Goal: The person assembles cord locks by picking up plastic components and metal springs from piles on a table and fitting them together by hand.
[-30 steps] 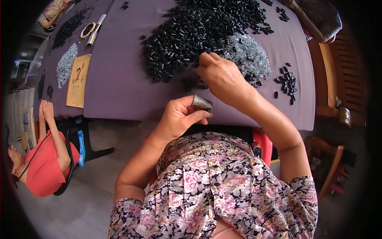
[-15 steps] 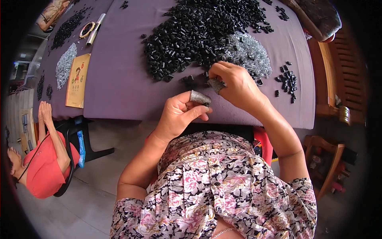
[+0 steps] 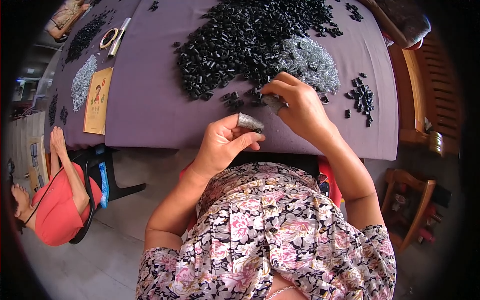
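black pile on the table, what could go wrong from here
The small black piece pinched in the left hand might slip and drop off the table, since it is held close to the near edge. Where the black pile meets the clear pile, beside the right hand, pieces could get mixed.

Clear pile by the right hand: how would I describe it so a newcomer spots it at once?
On the purple tablecloth, find the large heap of black tubular pieces ahead of the person. Against its right side, just beyond the right hand, lies the pile of small clear pieces. Its pale, glinting look sets it apart from the black heap.
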`<state>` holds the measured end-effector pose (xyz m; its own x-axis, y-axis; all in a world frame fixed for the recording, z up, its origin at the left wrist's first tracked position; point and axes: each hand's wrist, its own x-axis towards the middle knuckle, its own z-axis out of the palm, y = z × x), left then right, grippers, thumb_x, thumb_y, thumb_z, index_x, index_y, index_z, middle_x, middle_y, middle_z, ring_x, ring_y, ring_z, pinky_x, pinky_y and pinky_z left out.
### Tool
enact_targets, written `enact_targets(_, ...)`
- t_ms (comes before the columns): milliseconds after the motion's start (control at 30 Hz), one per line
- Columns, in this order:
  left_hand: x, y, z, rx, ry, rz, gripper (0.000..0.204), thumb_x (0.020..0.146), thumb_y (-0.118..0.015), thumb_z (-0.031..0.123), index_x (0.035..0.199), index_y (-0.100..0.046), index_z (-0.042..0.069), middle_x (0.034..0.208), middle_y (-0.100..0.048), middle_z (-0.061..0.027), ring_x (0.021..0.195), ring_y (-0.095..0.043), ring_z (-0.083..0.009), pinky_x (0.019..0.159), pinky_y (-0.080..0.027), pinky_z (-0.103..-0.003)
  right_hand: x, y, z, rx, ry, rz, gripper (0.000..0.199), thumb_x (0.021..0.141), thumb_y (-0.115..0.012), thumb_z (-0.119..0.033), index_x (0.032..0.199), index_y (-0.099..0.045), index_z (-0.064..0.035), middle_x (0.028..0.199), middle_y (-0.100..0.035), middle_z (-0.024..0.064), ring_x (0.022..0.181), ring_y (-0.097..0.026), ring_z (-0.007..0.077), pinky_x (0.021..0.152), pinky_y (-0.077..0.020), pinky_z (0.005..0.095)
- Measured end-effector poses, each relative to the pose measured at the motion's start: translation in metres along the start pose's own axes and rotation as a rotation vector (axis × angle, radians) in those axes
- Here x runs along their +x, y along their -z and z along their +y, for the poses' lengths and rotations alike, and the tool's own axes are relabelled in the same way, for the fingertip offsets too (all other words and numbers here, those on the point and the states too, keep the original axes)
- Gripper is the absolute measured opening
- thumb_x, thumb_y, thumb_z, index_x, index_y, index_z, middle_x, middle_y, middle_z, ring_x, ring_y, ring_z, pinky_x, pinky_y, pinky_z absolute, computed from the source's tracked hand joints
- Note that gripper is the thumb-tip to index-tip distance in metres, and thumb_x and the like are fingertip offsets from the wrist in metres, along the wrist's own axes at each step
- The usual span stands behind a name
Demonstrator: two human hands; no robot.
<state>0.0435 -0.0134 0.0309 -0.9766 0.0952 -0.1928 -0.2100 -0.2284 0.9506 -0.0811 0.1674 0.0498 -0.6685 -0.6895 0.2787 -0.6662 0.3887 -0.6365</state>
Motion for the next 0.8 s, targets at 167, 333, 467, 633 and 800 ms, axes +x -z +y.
enact_targets(167, 0.0, 0.0, -0.002, -0.011, 0.002, 0.013, 0.02, 0.092, -0.066, 0.003, 0.112, -0.064, -0.002, 0.095, -0.072, -0.0123, 0.076, -0.068, -0.0137, 0.073, -0.056, -0.026, 0.02, -0.011, -0.01, -0.106, 0.164, -0.033, 0.027, 0.066, -0.061, 0.004, 0.092, -0.066, -0.0023, 0.091, -0.059, 0.0115, 0.088, -0.062, 0.0333, 0.073, -0.0529, 0.0413)
enact_targets(333, 0.0, -0.001, -0.004, -0.032, -0.004, 0.007, 0.021, 0.092, -0.067, 0.004, 0.112, -0.063, -0.002, 0.095, -0.072, -0.012, 0.076, -0.068, -0.014, 0.074, -0.056, -0.026, 0.034, -0.021, -0.011, -0.404, 0.196, -0.089, 0.012, 0.072, -0.063, -0.004, 0.084, -0.064, -0.0041, 0.088, -0.057, 0.0098, 0.088, -0.061, 0.0287, 0.071, -0.053, 0.0392)
enact_targets(467, 0.0, -0.002, -0.005, -0.049, -0.009, 0.002, 0.021, 0.092, -0.066, 0.003, 0.112, -0.063, -0.002, 0.094, -0.072, -0.0118, 0.076, -0.068, -0.0139, 0.074, -0.056, -0.026, 0.039, -0.023, -0.012, -0.475, 0.254, -0.146, 0.015, 0.073, -0.063, -0.007, 0.088, -0.063, -0.0055, 0.09, -0.057, 0.0086, 0.09, -0.061, 0.0264, 0.072, -0.0532, 0.0382)
enact_targets(633, 0.0, -0.004, -0.002, -0.063, -0.003, 0.008, 0.02, 0.092, -0.066, 0.004, 0.112, -0.063, -0.002, 0.094, -0.072, -0.0114, 0.076, -0.068, -0.0137, 0.074, -0.056, -0.026, 0.03, -0.021, -0.002, -0.339, 0.271, -0.12, 0.023, 0.07, -0.066, -0.005, 0.093, -0.061, -0.0046, 0.09, -0.057, 0.0098, 0.089, -0.061, 0.0271, 0.072, -0.0526, 0.0393)
enact_targets(800, -0.001, -0.005, -0.003, -0.034, -0.025, -0.029, 0.02, 0.093, -0.066, 0.005, 0.112, -0.063, -0.002, 0.094, -0.072, -0.0104, 0.078, -0.068, -0.0134, 0.073, -0.056, -0.025, 0.001, -0.005, -0.007, 0.181, 0.012, -0.132, 0.029, 0.064, -0.066, 0.009, 0.09, -0.059, -0.0016, 0.083, -0.061, 0.0095, 0.074, -0.062, 0.0214, 0.067, -0.0501, 0.0313)
